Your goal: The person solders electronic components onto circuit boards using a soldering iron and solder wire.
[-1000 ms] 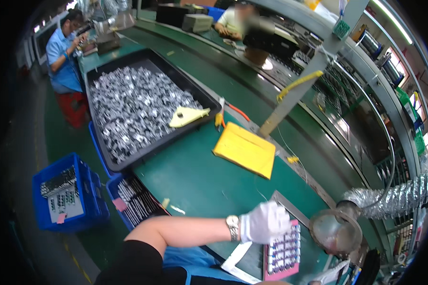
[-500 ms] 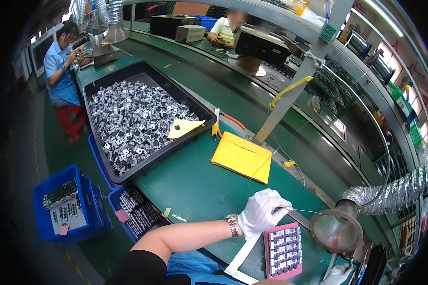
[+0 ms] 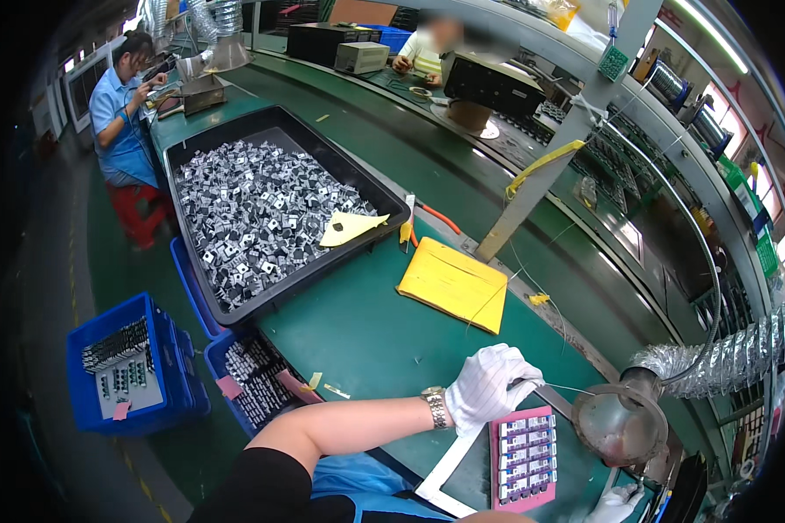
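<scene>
Fingers of left hand pinch thin wire — right hand, seemingly curled, unclear.

An electronics assembly line: long green workbench, black tray heaped with small parts, fume extraction hose, seated co-workers.

The left hand wears a white knit cloth glove, matt, with a shiny metal wristwatch at the wrist. The pink fixture looks like smooth plastic. The funnel hood is dull metal on a crinkled foil hose. The tabletop is matt green; the yellow envelope is paper.
</scene>
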A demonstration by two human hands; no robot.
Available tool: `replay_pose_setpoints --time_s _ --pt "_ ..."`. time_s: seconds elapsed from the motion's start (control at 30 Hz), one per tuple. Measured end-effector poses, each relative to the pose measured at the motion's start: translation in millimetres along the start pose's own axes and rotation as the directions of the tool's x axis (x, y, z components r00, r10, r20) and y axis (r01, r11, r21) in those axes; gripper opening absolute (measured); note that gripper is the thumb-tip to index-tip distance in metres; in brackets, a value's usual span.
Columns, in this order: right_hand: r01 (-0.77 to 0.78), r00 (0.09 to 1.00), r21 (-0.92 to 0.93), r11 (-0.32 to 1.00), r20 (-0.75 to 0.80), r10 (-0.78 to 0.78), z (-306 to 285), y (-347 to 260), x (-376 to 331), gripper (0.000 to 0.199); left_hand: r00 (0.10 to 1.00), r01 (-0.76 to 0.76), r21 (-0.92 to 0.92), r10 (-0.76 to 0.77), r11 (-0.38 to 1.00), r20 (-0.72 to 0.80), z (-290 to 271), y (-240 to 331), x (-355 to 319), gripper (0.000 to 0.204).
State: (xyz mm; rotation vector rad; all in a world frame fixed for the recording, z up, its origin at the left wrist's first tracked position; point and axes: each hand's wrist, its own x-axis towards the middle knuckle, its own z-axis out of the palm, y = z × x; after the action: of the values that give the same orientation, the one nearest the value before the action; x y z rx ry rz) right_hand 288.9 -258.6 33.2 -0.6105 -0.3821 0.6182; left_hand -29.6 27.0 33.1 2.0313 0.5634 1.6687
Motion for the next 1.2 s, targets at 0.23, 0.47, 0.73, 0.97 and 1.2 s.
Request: replay_pose_setpoints --time_s 0.23,0.47,0.73,0.97,1.2 --pt "-0.093 0.992 -0.161 0.982 -0.095 0.078 -128.4 -43.0 35.4 0.022 1.000 -0.012 -0.073 0.011 0.997 -0.016 -3.0 -3.9 -0.3 0.010" --pt "-0.430 0.898 0.653 0.623 0.381 0.220 -6.0 -1.0 2.0 0.024 0.999 -0.042 0.000 0.042 0.999 0.028 2.8 -1.1 -3.7 0.013" --pt "-0.160 0.980 0.446 0.881 -0.035 0.196 -17.5 -8.2 3.4 0.015 0.999 -0.024 -0.040 0.025 0.999 0.026 3.4 0.3 -1.1 0.012" --pt "-0.238 0.971 0.482 0.843 0.124 0.204 -25.9 -13.5 -6.1 0.012 0.998 -0.053 -0.039 0.054 0.998 0.037 2.4 5.8 -8.3 0.013" --pt "-0.261 0.965 0.405 0.876 0.102 0.240 -54.8 -22.3 7.1 0.021 0.998 -0.059 -0.040 0.060 0.997 0.028 3.8 0.5 -7.4 0.014"
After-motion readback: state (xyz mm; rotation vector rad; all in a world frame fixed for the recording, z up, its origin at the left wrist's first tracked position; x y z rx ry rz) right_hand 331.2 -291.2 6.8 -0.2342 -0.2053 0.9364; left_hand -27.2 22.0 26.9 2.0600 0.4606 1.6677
